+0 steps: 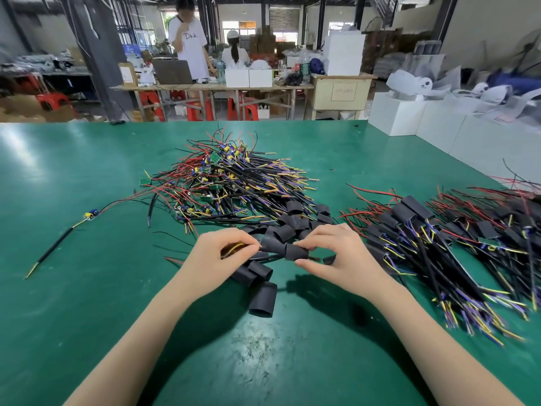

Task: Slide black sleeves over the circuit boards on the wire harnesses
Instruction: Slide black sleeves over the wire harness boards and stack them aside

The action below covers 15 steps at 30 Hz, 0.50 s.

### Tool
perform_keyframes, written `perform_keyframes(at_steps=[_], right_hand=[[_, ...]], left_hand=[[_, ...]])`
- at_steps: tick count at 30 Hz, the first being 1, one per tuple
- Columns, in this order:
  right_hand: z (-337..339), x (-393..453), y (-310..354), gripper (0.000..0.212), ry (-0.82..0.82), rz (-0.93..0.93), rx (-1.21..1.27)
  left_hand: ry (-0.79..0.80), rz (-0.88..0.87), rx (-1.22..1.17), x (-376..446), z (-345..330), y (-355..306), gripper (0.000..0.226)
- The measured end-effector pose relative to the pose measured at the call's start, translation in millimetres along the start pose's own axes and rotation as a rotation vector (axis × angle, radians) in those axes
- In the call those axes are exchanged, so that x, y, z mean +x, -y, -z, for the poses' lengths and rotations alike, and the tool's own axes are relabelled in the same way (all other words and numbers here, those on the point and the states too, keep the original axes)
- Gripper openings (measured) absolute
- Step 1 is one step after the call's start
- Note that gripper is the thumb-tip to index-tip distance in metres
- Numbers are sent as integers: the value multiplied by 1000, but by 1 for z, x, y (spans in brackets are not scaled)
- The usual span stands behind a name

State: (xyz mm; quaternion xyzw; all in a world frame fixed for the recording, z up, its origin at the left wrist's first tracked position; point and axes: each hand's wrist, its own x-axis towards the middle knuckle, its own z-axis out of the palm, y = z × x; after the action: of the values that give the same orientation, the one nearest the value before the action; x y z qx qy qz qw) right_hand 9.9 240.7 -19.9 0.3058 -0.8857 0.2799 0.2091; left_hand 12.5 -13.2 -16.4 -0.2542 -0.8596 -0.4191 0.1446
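Left hand (225,256) pinches a harness end; right hand (330,253) pinches a black sleeve (296,252); keep them aligned.

On the counter (87,288), a heap of unsleeved harnesses (234,177) lies at centre rear, with loose sleeves (292,221) just before it. Sleeved harnesses (439,244) lie to the right; a single harness (87,215) lies apart at left. The left hand (222,256) and right hand (330,253) meet at a sleeve (296,252) before the loose sleeves.
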Motion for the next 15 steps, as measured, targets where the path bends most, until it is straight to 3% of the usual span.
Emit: perform_keyframes(at_steps=[2, 5, 7, 12, 15], right_hand=[[-2, 0, 2, 25, 9, 38, -50], [-3, 0, 4, 23, 17, 61, -26], [-2, -1, 3, 22, 31, 58, -47], [0, -3, -1, 17, 53, 8, -72], [-2, -3, -1, 17, 45, 6, -86]], left_hand=[[44, -23, -14, -2, -10, -6, 16], [197, 9, -70, -3, -19, -12, 57], [259, 13, -66, -2, -17, -10, 69], [264, 43, 114, -3, 2, 12, 46], [233, 94, 98, -3, 3, 16, 27]])
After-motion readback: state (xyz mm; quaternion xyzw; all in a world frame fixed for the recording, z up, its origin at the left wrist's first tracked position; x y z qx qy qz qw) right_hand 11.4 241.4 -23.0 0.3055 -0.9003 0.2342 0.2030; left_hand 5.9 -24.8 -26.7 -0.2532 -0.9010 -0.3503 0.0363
